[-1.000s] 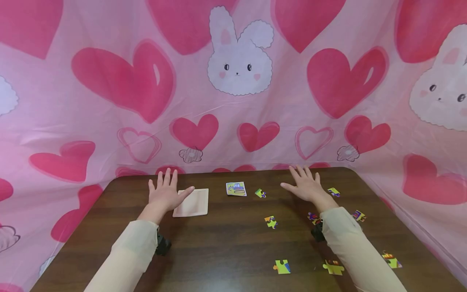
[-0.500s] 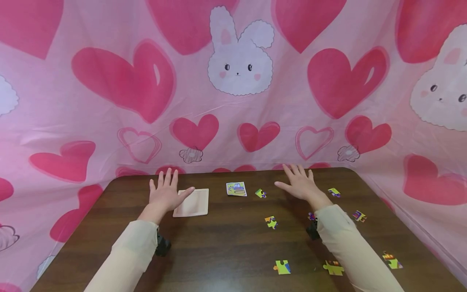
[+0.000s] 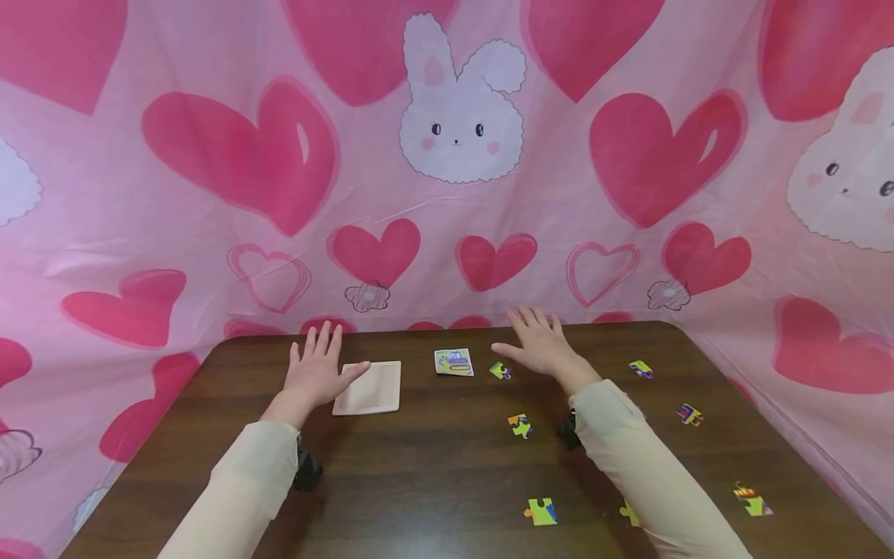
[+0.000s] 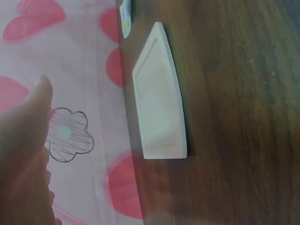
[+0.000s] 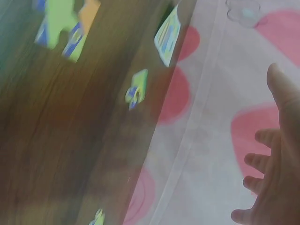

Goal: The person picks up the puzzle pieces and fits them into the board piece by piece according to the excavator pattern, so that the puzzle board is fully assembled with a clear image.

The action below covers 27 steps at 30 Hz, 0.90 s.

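Observation:
My left hand (image 3: 317, 375) hovers with spread fingers beside a pale square tray (image 3: 366, 388), its thumb overlapping the tray's upper left corner in the head view. In the left wrist view the shallow tray (image 4: 159, 103) lies flat on the table, apart from the hand. My right hand (image 3: 541, 349), fingers straight and spread, is held above the table and holds nothing. Nearest to it is a green and blue puzzle piece (image 3: 500, 370); left of that lies a small picture card (image 3: 454, 362). The right wrist view shows the same puzzle piece (image 5: 137, 89) and card (image 5: 168, 37).
More puzzle pieces lie scattered on the brown table (image 3: 419, 466): one near the middle (image 3: 520, 425), one in front (image 3: 541, 512), and several on the right, including a red and green piece (image 3: 752, 498). My right forearm partly covers a yellow-green piece (image 3: 630, 513). A pink heart-print curtain (image 3: 447, 210) surrounds the table.
My right hand has moved left, toward the green and blue puzzle piece and the card. Its forearm now hides one puzzle piece and more of another. My left hand has stayed almost still.

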Tool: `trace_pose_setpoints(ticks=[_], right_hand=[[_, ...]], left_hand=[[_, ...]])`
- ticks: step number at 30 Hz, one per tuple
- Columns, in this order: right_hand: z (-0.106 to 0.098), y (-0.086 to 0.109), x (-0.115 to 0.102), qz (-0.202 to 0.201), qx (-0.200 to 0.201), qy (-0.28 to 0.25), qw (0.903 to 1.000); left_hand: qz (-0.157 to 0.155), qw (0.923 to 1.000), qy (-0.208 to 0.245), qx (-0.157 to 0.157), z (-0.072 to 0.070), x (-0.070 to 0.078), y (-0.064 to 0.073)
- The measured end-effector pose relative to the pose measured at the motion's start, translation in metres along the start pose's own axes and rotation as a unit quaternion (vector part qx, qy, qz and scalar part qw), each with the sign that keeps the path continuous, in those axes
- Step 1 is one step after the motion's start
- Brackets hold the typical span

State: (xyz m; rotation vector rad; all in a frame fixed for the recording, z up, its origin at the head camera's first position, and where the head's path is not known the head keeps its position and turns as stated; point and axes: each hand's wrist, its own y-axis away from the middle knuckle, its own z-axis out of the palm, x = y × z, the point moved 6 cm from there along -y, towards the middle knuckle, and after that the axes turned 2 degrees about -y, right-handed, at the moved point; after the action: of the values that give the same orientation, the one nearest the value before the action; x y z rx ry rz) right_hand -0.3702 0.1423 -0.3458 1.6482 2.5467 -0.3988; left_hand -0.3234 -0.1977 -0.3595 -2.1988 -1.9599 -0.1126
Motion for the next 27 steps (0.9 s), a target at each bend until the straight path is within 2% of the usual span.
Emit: trace_pose_setpoints(ticks=[7,15,22,27], right_hand=[[0.011,-0.013,-0.034,-0.036,-0.01,-0.006,0.9993],[0.034,-0.023,-0.068,-0.069,-0.021,0.004,0.9974],[0.052,-0.03,-0.099,-0.082,-0.038,-0.003,0.9959],[0.065,-0.032,-0.119,-0.089,-0.05,-0.01,0.9947]], left_hand=[[0.016,0.9999,0.0,0.002,0.005,-0.005,0.001],[0.029,0.9995,0.001,-0.009,0.018,-0.016,0.001],[0.046,0.9985,0.011,-0.028,0.03,-0.021,0.002],[0.046,0.9982,0.011,-0.038,0.035,-0.023,0.005]])
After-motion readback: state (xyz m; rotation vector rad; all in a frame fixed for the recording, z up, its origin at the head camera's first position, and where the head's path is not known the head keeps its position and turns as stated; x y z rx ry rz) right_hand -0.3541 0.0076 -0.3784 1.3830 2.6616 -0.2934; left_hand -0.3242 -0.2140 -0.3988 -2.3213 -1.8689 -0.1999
